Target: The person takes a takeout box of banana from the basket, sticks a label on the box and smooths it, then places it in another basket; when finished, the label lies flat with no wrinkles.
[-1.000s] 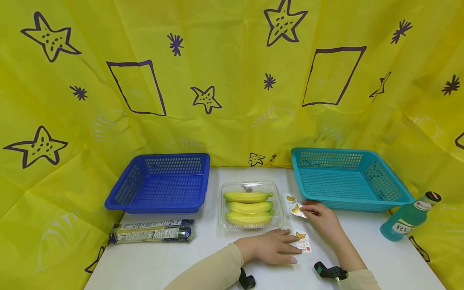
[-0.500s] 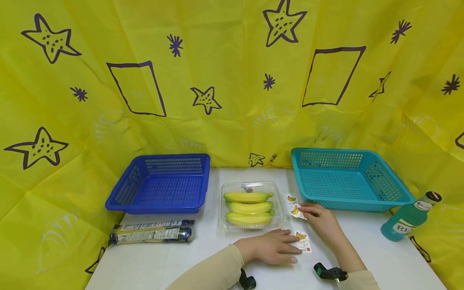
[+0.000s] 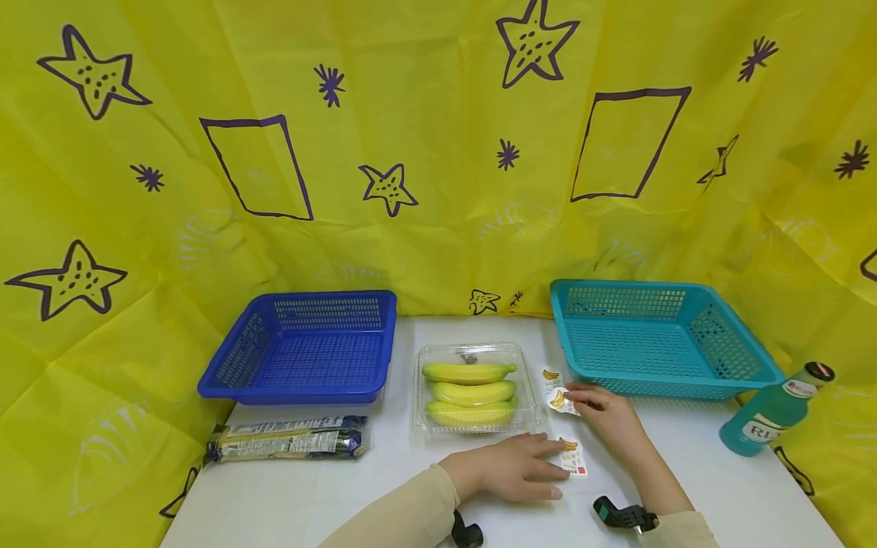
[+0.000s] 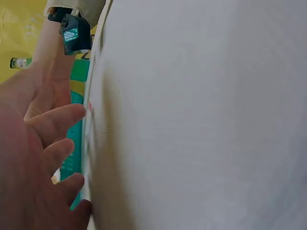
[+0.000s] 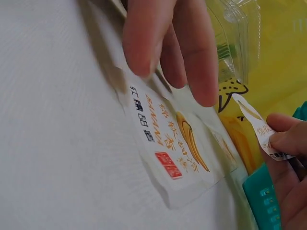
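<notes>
Right hand [image 3: 608,420] pinches curling white banana-printed sticker [image 5: 255,123]; left hand [image 3: 512,466] splayed, gripping nothing, near red-stamped label [image 5: 165,136].

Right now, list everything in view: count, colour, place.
left basket: 1, blue, back left
right basket: 1, teal, back right
clear box: 1, transparent, centre
bananas: at least 3, yellow-green, in box
packet: 1, dark blue, nearer than left basket
banana labels: 3 seen, white, right of box
bottle: 1, turquoise, far right
table: 1, white, underneath
curtain: 1, yellow, behind
wrist devices: 2, black, on wrists
left hand: 1, beige-sleeved, by nearest label
right hand: 1, beige-sleeved, pinching a label
</notes>
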A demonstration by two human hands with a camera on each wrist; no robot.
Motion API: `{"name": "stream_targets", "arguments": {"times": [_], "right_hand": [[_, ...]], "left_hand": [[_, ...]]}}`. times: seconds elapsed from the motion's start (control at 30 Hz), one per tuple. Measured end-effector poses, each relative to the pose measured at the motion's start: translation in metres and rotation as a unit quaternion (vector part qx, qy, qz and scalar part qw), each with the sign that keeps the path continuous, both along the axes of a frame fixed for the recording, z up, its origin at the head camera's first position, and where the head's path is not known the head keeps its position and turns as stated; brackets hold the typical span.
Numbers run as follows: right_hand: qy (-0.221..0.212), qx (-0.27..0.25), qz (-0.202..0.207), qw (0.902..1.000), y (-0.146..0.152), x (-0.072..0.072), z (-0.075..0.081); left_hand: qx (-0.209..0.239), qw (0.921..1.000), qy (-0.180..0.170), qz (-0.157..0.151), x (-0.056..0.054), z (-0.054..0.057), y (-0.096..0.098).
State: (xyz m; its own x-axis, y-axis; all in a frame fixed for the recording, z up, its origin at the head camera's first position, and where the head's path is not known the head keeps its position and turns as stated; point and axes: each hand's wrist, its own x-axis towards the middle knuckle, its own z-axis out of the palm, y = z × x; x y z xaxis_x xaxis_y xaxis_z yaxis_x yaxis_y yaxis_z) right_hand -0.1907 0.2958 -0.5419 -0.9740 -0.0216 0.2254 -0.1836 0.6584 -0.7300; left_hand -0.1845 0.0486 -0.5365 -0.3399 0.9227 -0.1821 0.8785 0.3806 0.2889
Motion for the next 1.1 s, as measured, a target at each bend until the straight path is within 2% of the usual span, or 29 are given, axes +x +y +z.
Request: {"name": "stream_targets", "arguments": {"times": [0.1,0.2,0.3,0.43,0.5,0.57,0.63,0.73,0.8,0.97,1.1], "right_hand": [[-0.002,-0.006,0.003,1.0000,0.000,0.000,0.000],[0.004,-0.007,0.008,0.9999,0.001,0.000,-0.001],[0.006,-0.007,0.011,0.9999,0.001,0.000,-0.001],[0.004,-0.014,0.008,0.9999,0.001,0.000,0.000],[0.004,-0.020,0.008,0.9998,0.001,-0.001,0.000],[0.004,-0.024,0.006,0.9997,0.001,-0.001,0.000],[0.001,-0.031,0.005,0.9995,0.001,-0.001,0.001],[-0.006,-0.039,0.003,0.9992,0.001,0.000,0.001],[-0.011,-0.046,0.003,0.9989,0.001,0.000,0.001],[-0.019,-0.057,0.002,0.9982,0.001,0.000,0.000],[-0.021,-0.059,0.001,0.9981,0.002,0.000,0.001]], "left_hand": [[0.002,1.0000,0.008,-0.002,0.004,0.009,-0.003],[0.024,0.9997,-0.007,0.000,0.006,0.022,-0.009],[0.066,0.9973,-0.032,-0.007,0.007,0.038,-0.019],[0.133,0.9888,-0.068,-0.003,0.004,0.063,-0.038],[0.173,0.9820,-0.073,0.020,-0.001,0.071,-0.050],[0.222,0.9701,-0.079,0.058,-0.008,0.076,-0.061],[0.268,0.9536,-0.086,0.108,-0.017,0.077,-0.073],[0.321,0.9223,-0.109,0.187,-0.029,0.074,-0.090],[0.350,0.9005,-0.122,0.228,-0.036,0.070,-0.100],[0.399,0.8505,-0.127,0.318,-0.045,0.062,-0.117],[0.415,0.8227,-0.114,0.371,-0.049,0.051,-0.125]]}}
